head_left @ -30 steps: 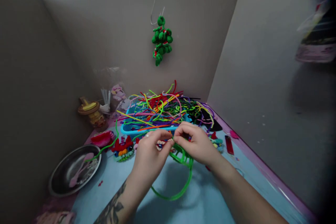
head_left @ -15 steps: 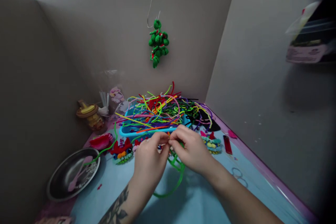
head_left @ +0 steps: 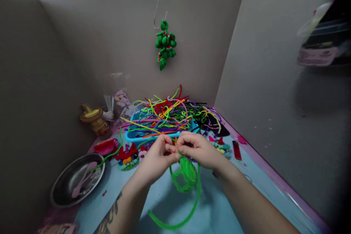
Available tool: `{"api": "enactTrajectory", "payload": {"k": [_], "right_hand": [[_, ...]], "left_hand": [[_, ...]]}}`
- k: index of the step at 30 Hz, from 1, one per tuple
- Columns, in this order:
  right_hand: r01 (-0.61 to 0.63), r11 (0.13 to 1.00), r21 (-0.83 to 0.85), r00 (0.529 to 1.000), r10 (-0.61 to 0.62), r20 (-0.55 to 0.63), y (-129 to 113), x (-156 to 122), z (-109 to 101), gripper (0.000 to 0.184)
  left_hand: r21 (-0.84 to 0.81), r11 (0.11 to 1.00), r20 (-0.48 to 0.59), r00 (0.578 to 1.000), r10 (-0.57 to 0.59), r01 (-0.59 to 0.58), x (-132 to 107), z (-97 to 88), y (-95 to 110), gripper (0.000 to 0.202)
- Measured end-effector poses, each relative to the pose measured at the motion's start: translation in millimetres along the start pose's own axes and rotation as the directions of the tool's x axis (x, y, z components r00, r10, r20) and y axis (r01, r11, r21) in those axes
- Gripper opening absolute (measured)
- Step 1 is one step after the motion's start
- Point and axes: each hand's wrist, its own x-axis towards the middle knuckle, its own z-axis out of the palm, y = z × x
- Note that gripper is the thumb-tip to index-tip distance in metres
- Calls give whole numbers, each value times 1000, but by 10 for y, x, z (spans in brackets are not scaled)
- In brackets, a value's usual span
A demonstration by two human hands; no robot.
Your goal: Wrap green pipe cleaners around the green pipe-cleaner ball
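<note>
My left hand [head_left: 157, 158] and my right hand [head_left: 196, 149] meet above the blue table, fingers pinched together on a bright green pipe cleaner piece [head_left: 187, 172]. Its coiled part hangs just under my fingers, and a long green tail [head_left: 175, 223] loops down toward the table's near edge. A small red and white bit shows between my fingertips; I cannot make it out. Just behind my hands stands a blue tray [head_left: 131, 136] heaped with pipe cleaners [head_left: 167, 114] of many colours.
A metal dish [head_left: 63, 190] holding a pink spoon lies at the left. Small finished figures [head_left: 126, 156] [head_left: 221, 147] lie beside my hands. A jar [head_left: 93, 120] stands at the back left. A green figure [head_left: 165, 44] hangs on a hook from the cardboard wall. A red lighter [head_left: 236, 150] lies right.
My hands have risen slightly and drawn the green piece up; its coil now hangs below my fingers and the tail has swung down and to the left.
</note>
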Motion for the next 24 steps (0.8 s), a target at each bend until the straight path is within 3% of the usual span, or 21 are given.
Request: {"api": "enactTrajectory", "payload": {"k": [4,8,11,15,21,24], "right_hand": [[-20,996,89,999,17,35,37,0,24,19],[-42,999,8,997,42,-59,13,6,61,18],[-58,994,-89,989,45,-141,-10,16,79,17],[-76,994,-84,977,57,-203,-3,13,82,13],[-66,998,-25,975,59,-216,17,-8,67,11],[-50,998,-46,972,38,-230,14,0,60,11]], "left_hand": [[-49,999,82,997,-6,10,-6,-23,0,43],[22,1000,23,1000,22,-22,-29,-1,49,42],[268,957,-112,984,142,-108,-58,17,92,33],[596,787,-196,922,335,-159,-76,-11,107,9],[572,814,-231,934,273,-96,-2,-93,46,14],[513,845,-168,948,269,-148,29,-148,32,20]]}}
